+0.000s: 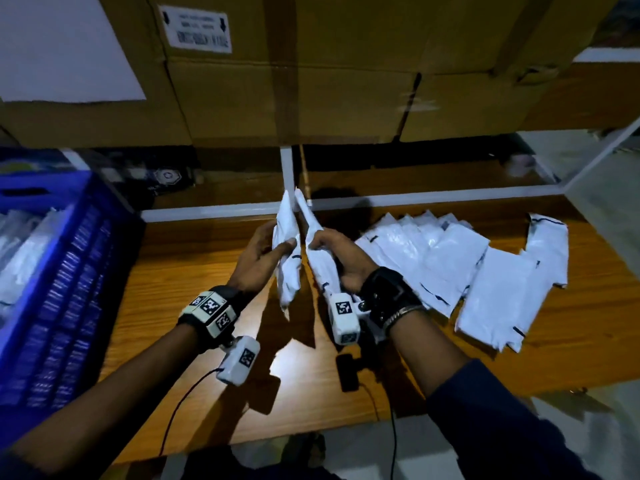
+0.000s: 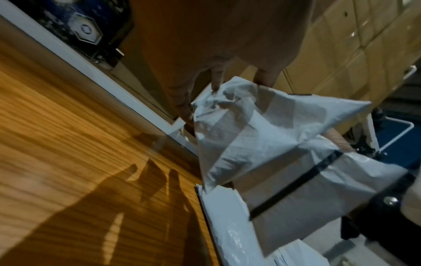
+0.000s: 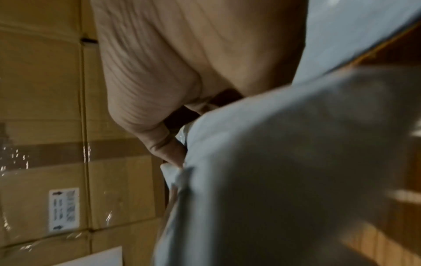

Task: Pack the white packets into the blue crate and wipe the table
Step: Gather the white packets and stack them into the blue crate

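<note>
Above the middle of the wooden table (image 1: 194,271) my left hand (image 1: 268,249) grips a white packet (image 1: 287,258) held on edge. In the left wrist view that packet (image 2: 250,129) hangs crumpled from my fingers (image 2: 217,79). Close to its right, my right hand (image 1: 323,245) grips a second white packet (image 1: 320,258), also on edge; it fills the right wrist view as a blurred packet (image 3: 284,171) under my thumb (image 3: 164,145). Several more white packets (image 1: 460,268) lie fanned out on the table's right part. The blue crate (image 1: 65,282) stands at the left with packets inside.
Stacked cardboard boxes (image 1: 311,64) rise behind the table. A white metal frame (image 1: 287,168) runs along the far edge. A dark box (image 1: 156,178) sits behind the crate. A cable (image 1: 180,407) trails from my left wrist across the table's front.
</note>
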{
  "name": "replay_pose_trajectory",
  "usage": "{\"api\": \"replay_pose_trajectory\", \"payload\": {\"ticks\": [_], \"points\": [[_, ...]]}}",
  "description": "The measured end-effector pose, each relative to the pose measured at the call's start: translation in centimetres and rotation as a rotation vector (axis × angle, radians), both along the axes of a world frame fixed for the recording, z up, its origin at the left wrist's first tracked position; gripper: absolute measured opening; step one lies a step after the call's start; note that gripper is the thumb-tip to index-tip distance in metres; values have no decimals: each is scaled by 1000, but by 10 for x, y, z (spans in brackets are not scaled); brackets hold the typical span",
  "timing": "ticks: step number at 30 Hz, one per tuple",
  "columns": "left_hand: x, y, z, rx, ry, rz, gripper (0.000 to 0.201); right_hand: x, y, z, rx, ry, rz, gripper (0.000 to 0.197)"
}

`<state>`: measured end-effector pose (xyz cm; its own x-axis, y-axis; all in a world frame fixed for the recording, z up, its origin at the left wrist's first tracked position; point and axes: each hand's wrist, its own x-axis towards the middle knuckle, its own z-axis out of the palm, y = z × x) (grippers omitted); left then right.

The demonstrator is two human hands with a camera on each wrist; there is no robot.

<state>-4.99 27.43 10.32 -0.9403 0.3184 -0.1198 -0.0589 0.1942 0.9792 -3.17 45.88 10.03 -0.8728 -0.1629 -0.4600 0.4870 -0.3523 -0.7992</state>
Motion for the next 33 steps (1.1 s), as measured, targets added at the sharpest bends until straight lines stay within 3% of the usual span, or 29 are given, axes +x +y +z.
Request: {"api": "replay_pose_trajectory", "payload": {"ticks": [3, 7, 10, 12, 15, 17, 18, 21, 23, 26, 27, 29, 33], "points": [[3, -23, 14, 55, -57, 38, 46, -7, -46, 13, -264, -17, 69, 37], [1, -67, 31, 28, -71, 51, 42, -22, -102, 31, -344, 9, 140, 48], [-5, -101, 49, 45, -107, 97, 30, -35, -140, 49, -330, 19, 216, 38], [-11, -132, 62, 36, -123, 77, 26, -43, -167, 61, -270, 4, 259, 34], [-19, -178, 79, 43, -78, 20, 38, -53, -207, 74, -147, 42, 347, 20], [-25, -208, 88, 57, -40, -9, 55, -60, -235, 84, -55, 74, 307, 10], [-29, -220, 91, 39, -22, -23, 62, -64, -246, 90, -34, 84, 265, 15], [-41, -264, 100, -18, 21, -55, 66, -78, -284, 106, 40, 137, 224, 16], [-47, -290, 110, -78, 31, -25, 67, -84, -306, 119, 198, 189, 191, 30], [-64, -334, 121, -162, 74, -20, 61, -100, -335, 132, 503, 265, 187, 97], [-73, -352, 123, -219, 108, -45, 57, -105, -345, 135, 548, 307, 192, 108], [-94, -381, 121, -407, 223, -51, 52, -112, -356, 137, 608, 406, 187, 110], [-140, -435, 100, -687, 350, -67, 38, -136, -379, 123, 738, 458, 177, 89]]}}
